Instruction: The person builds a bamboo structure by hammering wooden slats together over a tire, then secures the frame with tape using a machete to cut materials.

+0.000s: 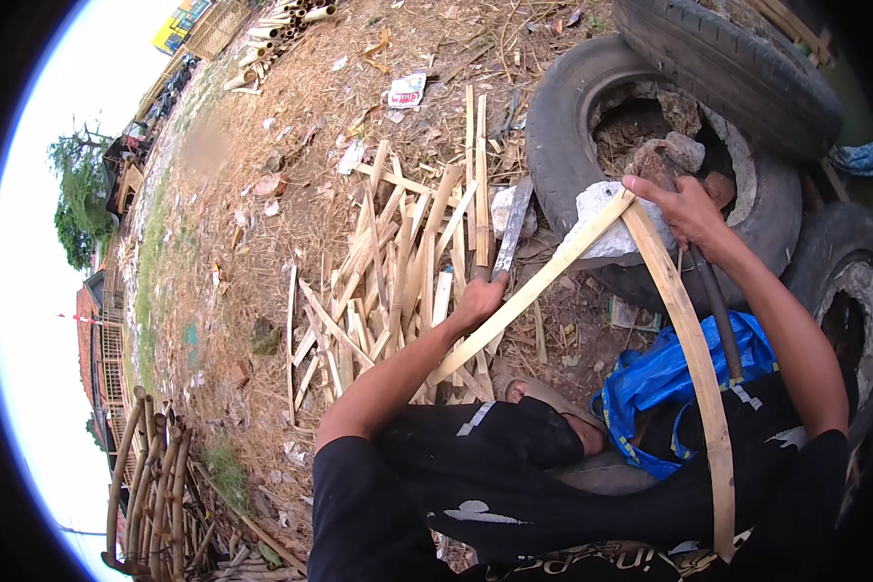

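Note:
My left hand (482,301) is closed round the handle end of a long flat-bladed knife (515,225), its grey blade pointing away from me. In my right hand (686,209), the ends of two pale bamboo strips are pinched together. One bamboo strip (538,283) slants down to the left, passing beside my left hand. The other bamboo strip (687,335) bends down toward my lap on the right. Below the right hand, a dark rod (716,315) slopes to my knee; whether the hand touches it is unclear. A white stone block (616,221) sits just behind the strips' joined ends.
A heap of split bamboo strips (407,267) lies on the ground at left. Worn tyres (565,121) with rubble stand at the right. A blue plastic sheet (650,373) is bunched by my legs. Bamboo poles (155,485) lean together at lower left.

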### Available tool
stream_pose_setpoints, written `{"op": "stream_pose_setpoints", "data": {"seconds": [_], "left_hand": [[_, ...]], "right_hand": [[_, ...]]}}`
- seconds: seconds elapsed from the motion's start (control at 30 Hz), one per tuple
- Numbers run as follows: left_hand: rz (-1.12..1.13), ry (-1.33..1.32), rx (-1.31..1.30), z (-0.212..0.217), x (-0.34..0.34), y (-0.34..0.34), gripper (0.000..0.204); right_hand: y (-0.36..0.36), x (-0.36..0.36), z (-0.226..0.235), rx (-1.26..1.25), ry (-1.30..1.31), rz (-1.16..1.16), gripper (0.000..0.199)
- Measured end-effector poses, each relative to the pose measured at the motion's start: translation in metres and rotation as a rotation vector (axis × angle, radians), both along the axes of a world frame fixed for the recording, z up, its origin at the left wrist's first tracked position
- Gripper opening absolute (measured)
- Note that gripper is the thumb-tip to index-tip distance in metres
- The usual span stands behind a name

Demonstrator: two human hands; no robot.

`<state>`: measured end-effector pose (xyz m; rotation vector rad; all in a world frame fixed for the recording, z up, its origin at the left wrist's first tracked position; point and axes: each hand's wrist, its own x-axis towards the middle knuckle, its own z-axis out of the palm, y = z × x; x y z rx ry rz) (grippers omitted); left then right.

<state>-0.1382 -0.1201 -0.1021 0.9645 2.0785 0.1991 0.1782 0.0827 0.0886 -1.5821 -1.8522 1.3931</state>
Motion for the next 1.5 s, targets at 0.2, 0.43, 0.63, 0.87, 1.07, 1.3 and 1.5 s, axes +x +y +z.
{"op": "stream_pose_setpoints", "data": {"seconds": [0.2,0.43,0.63,0.87,1.07,1.3,1.5], "left_hand": [[0.302,0.085,0.124,0.079,0.008,0.01,0.051],[0.694,-0.158,0.748,0.166,-0.013,0.007,0.028],[0.578,-0.392,1.654,0.255,-0.044,-0.003,0.037],[0.298,-0.265,1.808,0.289,-0.062,-0.046,0.037],[0.182,-0.325,1.839,0.28,-0.064,-0.057,0.028],[0.087,-0.397,1.819,0.28,-0.061,-0.061,0.028],[0.091,-0.411,1.819,0.278,-0.06,-0.063,0.026]], "right_hand": [[-0.001,0.002,0.008,-0.069,0.097,0.102,0.07],[0.002,0.005,0.001,-0.067,0.078,0.125,0.069],[-0.002,-0.002,-0.001,-0.023,0.049,0.064,0.064],[-0.002,-0.001,0.003,-0.043,0.058,0.071,0.065],[-0.002,-0.003,0.002,-0.034,0.026,0.009,0.064],[0.0,0.0,0.001,-0.051,0.016,0.061,0.064],[0.002,0.001,-0.003,-0.05,0.017,0.062,0.064]]}}
